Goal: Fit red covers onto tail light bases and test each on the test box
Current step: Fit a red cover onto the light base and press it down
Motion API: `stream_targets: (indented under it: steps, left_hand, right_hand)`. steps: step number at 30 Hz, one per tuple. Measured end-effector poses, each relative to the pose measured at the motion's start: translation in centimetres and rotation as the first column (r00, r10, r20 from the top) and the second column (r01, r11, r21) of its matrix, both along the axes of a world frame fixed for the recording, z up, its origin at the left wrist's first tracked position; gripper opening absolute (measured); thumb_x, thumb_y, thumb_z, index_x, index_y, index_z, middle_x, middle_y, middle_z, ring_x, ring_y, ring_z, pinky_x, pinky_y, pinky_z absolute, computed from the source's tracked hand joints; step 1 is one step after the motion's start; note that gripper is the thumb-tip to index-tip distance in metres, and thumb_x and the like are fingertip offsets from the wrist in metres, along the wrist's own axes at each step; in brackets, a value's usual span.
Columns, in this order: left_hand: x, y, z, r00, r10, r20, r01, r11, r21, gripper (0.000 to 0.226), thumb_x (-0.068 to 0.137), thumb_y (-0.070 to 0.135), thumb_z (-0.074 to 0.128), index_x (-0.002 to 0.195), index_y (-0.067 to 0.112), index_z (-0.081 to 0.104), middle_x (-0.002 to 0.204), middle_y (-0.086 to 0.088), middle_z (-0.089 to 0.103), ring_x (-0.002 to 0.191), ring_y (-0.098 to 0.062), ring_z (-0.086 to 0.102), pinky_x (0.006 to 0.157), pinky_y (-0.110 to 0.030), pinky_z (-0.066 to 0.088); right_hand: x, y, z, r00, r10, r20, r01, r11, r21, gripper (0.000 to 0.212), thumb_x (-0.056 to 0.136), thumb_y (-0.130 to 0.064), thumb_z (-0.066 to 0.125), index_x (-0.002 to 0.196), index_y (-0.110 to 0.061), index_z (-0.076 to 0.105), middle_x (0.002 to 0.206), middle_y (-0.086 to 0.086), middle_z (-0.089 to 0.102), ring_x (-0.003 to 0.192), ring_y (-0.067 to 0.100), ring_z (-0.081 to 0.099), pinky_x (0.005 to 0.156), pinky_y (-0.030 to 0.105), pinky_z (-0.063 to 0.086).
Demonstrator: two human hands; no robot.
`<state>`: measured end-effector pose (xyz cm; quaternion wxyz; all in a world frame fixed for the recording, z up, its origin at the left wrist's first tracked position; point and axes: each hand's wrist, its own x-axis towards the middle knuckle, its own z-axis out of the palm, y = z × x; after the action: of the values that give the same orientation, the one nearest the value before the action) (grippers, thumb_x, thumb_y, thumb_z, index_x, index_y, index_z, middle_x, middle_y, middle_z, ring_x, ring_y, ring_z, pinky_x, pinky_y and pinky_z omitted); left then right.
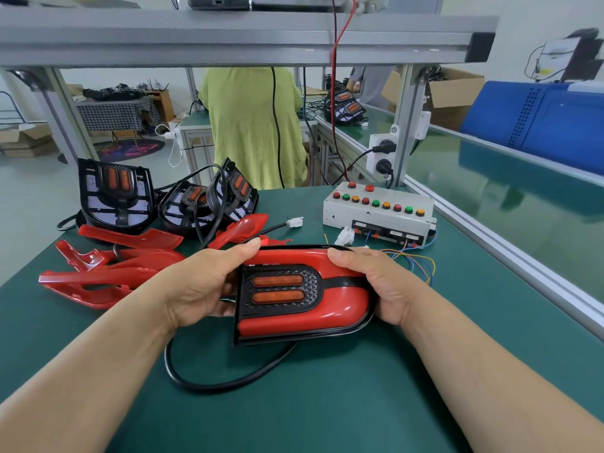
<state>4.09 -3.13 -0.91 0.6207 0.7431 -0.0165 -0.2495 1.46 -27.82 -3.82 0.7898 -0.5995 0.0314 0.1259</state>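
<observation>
Both hands are grasping one tail light (304,299), its red cover (340,299) sitting on the black base, in front of the test box (376,212) and a little to its left, lifted just above the green table (359,403). The left hand (202,286) is gripping the flat end and the right hand (372,282) is wrapping the rounded end. Two orange lenses are showing in the light's face. The test box is carrying eleven round buttons: two on top and nine in a row. Left of the box, three bare black bases (114,194) are leaning together, and nearer than them loose red covers (108,276) are lying overlapped, at least four. One black cable (228,377) is looping in front of the box, under the held light.
</observation>
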Motion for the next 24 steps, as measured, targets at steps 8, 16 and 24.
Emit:
stream_targets:
  steps: [8,16,24]
  left_hand:
    - [-0.16,0.08,0.25,1.0,-0.003,0.004,0.003,1.0,-0.017,0.055,0.069,0.057,0.066,0.107,0.018,0.073,0.099,-0.003,0.075,0.075,-0.013,0.07,0.053,-0.024,0.051]
    - [0.13,0.17,-0.05,0.996,0.019,0.091,-0.019,1.0,-0.006,0.059,0.061,0.057,0.073,0.1,0.013,0.078,0.104,-0.008,0.076,0.084,-0.017,0.072,0.06,-0.026,0.054]
    - [0.33,0.07,-0.33,0.991,0.04,0.129,-0.042,0.999,0.014,0.056,0.07,0.053,0.069,0.104,0.009,0.075,0.103,-0.008,0.077,0.085,-0.018,0.072,0.068,-0.03,0.055]
  right_hand:
    - [0.03,-0.26,-0.16,0.999,0.04,0.003,-0.04,0.999,0.01,0.039,0.071,-0.027,0.077,0.102,-0.003,0.075,0.104,0.022,0.073,0.084,0.031,0.072,0.08,0.044,0.06]
    - [0.01,0.06,-0.09,0.999,0.028,0.026,-0.028,0.999,0.033,0.04,0.066,-0.024,0.077,0.102,-0.007,0.076,0.101,0.019,0.074,0.082,0.03,0.072,0.078,0.044,0.06]
    - [0.0,0.18,-0.09,0.999,0.008,0.034,-0.008,1.0,0.006,0.039,0.065,-0.025,0.078,0.099,-0.007,0.076,0.097,0.019,0.074,0.079,0.03,0.072,0.075,0.044,0.061]
